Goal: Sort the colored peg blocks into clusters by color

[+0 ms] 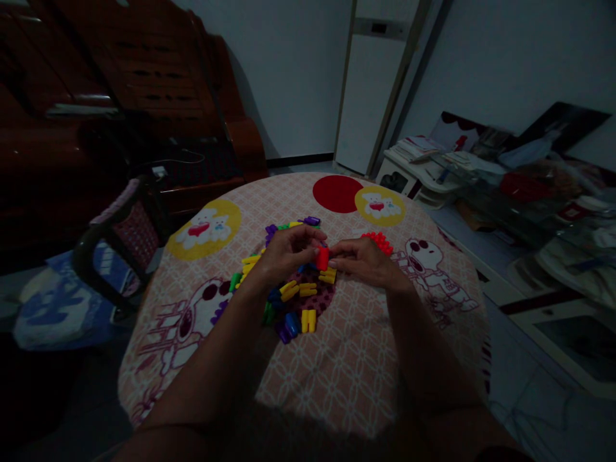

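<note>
Between my two hands, just above the table, is a small red plastic toy building piece (322, 258). The fingertips of my left hand (292, 249) are closed on its left side. My right hand (362, 260) pinches it from the right with thumb and fingers. Under and around my left hand lies a pile of toy pieces in yellow, blue, green and purple, partly hidden by that hand. A yellow piece (308, 321) and a blue piece (292, 325) lie at its near side. Behind my right hand rests a cluster of red pieces (378, 242), partly covered.
A patterned cloth (332, 366) covers the round table. A folding chair (115, 244) stands at the left, with a wooden bench (245, 151) behind it. On the right is a cluttered low cabinet (534, 308). A tall white unit (368, 96) stands at the back wall.
</note>
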Available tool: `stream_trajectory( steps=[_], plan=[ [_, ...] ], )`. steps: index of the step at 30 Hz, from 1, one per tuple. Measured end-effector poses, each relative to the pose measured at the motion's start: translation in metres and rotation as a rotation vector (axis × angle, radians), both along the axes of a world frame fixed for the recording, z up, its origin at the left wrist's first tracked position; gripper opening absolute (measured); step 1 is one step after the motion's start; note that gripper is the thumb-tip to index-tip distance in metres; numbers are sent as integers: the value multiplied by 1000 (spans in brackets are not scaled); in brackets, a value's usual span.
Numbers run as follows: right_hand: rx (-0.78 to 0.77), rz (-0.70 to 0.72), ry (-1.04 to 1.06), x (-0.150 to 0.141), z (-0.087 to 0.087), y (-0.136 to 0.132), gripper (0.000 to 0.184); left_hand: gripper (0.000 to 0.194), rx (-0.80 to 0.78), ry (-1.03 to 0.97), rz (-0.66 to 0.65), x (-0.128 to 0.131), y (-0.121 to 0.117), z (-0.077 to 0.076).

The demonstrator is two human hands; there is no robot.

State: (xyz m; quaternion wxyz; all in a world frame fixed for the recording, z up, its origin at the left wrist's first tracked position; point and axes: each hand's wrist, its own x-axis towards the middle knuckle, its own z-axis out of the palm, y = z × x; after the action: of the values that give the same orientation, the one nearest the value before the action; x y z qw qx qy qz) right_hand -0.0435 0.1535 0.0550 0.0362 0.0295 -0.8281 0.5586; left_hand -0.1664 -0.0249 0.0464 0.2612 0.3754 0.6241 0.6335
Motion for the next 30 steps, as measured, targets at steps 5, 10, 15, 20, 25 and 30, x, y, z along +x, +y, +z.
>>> stream_trajectory(
  steps=[5,10,15,20,25,30],
  plan=[
    [-131,-42,-21,-6,-9,-6,24,33,-21,57,50,0,2,0],
    [-270,-150,-25,-9,-10,-10,36,26,27,-16,139,3,5,1],
    [-243,-275,72,-9,-8,-9,28,27,46,-67,142,8,9,1],
    [-253,-298,117,-8,-6,-9,32,24,89,-127,278,16,17,-4],
    [-209,-368,139,0,2,3,31,31,185,-209,295,51,35,-15],
    [2,-570,181,13,6,34,25,45,66,-131,20,93,49,-36]
  ],
)
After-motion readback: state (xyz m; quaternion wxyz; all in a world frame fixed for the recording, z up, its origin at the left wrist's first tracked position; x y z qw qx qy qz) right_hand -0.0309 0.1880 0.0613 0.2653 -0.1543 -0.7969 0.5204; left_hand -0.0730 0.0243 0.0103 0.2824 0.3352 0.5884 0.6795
